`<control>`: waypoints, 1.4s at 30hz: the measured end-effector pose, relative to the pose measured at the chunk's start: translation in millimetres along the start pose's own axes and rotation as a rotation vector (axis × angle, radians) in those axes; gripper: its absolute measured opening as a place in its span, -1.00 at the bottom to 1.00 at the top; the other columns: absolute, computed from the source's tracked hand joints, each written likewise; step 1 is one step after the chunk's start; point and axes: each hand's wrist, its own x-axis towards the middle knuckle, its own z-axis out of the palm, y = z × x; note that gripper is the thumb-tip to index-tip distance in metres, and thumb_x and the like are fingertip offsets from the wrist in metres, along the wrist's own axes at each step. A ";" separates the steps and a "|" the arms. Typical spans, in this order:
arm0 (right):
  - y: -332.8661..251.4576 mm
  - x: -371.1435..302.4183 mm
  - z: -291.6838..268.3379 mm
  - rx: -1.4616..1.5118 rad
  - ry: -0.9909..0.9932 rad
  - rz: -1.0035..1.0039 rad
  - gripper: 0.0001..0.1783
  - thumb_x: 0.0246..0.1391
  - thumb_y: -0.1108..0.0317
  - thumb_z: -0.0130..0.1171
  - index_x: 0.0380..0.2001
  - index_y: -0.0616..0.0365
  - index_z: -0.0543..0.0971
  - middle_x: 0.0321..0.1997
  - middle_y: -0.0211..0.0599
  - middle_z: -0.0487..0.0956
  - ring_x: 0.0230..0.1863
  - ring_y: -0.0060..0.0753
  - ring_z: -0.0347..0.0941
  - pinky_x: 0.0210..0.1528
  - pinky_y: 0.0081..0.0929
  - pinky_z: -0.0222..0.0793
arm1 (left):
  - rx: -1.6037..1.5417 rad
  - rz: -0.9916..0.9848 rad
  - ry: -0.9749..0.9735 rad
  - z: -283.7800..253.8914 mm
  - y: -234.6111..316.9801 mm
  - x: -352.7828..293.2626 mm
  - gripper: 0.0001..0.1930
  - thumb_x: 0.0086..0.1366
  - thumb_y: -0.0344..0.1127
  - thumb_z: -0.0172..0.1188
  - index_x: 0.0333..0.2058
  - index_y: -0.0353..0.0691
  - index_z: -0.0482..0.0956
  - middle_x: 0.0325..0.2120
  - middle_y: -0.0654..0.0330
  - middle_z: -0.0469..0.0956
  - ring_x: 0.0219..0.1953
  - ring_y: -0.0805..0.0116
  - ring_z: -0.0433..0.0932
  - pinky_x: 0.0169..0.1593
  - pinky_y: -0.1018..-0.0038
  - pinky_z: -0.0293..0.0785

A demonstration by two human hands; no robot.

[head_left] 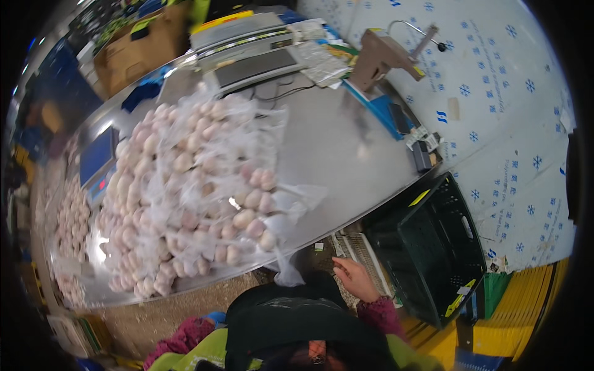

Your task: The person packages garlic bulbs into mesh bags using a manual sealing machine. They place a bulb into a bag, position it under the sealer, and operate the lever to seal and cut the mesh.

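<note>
My right hand (357, 279) hangs bare beside the table's front edge, near the dark green crate. Its fingers are loosely bent, and I see nothing in them. At the end of my left sleeve, close to my body, a bit of blue shows my left hand (216, 318), apparently gloved; its fingers are hidden. In front of me lies a wide heap of garlic bulbs (131, 185), many of them in thin white see-through bags (207, 162). One bag's loose end (287, 269) droops over the table edge.
The steel table (328, 142) holds a scale (257, 68), a smaller blue-topped scale (99, 154) and a brown tape-sealer-like device (378, 59). An empty dark green crate (427, 247) stands right, by a wrapped wall (495, 123). A cardboard box (142, 52) sits behind.
</note>
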 end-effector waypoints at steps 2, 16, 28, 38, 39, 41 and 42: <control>10.7 25.7 -31.1 0.052 0.062 -0.055 -0.69 0.12 0.37 0.11 -0.07 0.22 0.53 -0.25 -0.09 0.57 -0.25 -0.07 0.53 -0.21 -0.35 0.42 | 0.059 -0.153 -0.130 -33.4 0.2 -1.7 -0.57 0.15 0.05 0.13 -0.14 -0.12 0.62 -0.17 -0.09 0.58 -0.08 -0.06 0.54 -0.06 0.17 0.46; 216.3 346.3 -254.2 -0.386 0.771 -0.134 -0.36 -0.08 0.30 0.23 0.14 0.10 0.36 0.05 0.08 0.41 0.10 0.19 0.27 0.09 -0.04 0.23 | -0.328 -0.471 0.207 -130.6 190.2 13.6 -0.66 0.17 -0.12 0.15 -0.14 -0.16 0.61 -0.20 -0.04 0.59 -0.13 0.01 0.56 -0.08 0.24 0.46; 236.4 418.7 -283.8 -0.577 0.607 0.294 -0.06 -0.18 0.08 0.33 0.26 0.12 0.17 0.00 0.08 0.42 0.06 0.25 0.27 -0.01 0.05 0.36 | -0.692 -0.405 0.672 -170.4 320.6 -75.3 -0.73 0.19 -0.26 0.16 -0.15 -0.20 0.61 -0.23 0.01 0.60 -0.17 0.07 0.57 -0.10 0.30 0.46; 101.4 422.6 -235.3 0.659 0.198 0.359 -0.12 -0.15 0.19 0.33 0.23 0.16 0.15 -0.36 -0.33 0.51 -0.39 -0.43 0.49 -0.54 -0.44 0.49 | -0.353 0.440 1.017 -379.1 489.2 -11.7 -0.67 0.22 -0.43 0.12 -0.01 -0.18 0.54 -0.09 0.09 0.54 0.00 0.16 0.47 0.07 0.37 0.37; 90.0 433.4 -222.8 0.783 0.100 0.327 -0.13 -0.13 0.21 0.32 0.23 0.14 0.14 -0.36 -0.36 0.50 -0.41 -0.52 0.47 -0.57 -0.50 0.48 | -0.362 0.495 1.015 -388.8 487.0 6.5 -0.66 0.22 -0.40 0.13 0.00 -0.16 0.53 -0.03 0.06 0.51 0.04 0.11 0.44 0.08 0.31 0.37; 58.1 463.8 -203.6 0.701 0.004 0.284 -0.13 -0.11 0.21 0.31 0.24 0.15 0.12 -0.33 -0.33 0.50 -0.37 -0.49 0.47 -0.55 -0.44 0.50 | -0.148 0.519 1.095 -408.8 481.0 52.2 -0.58 0.21 -0.37 0.13 0.08 -0.12 0.45 0.08 0.01 0.39 0.11 -0.01 0.35 0.13 0.23 0.32; 41.1 484.0 -193.1 0.658 -0.044 0.261 -0.13 -0.09 0.20 0.30 0.24 0.15 0.11 -0.32 -0.32 0.50 -0.35 -0.48 0.46 -0.54 -0.41 0.51 | -0.040 0.527 1.135 -419.3 477.9 72.6 -0.54 0.20 -0.35 0.13 0.12 -0.10 0.42 0.14 -0.02 0.33 0.15 -0.07 0.30 0.16 0.20 0.29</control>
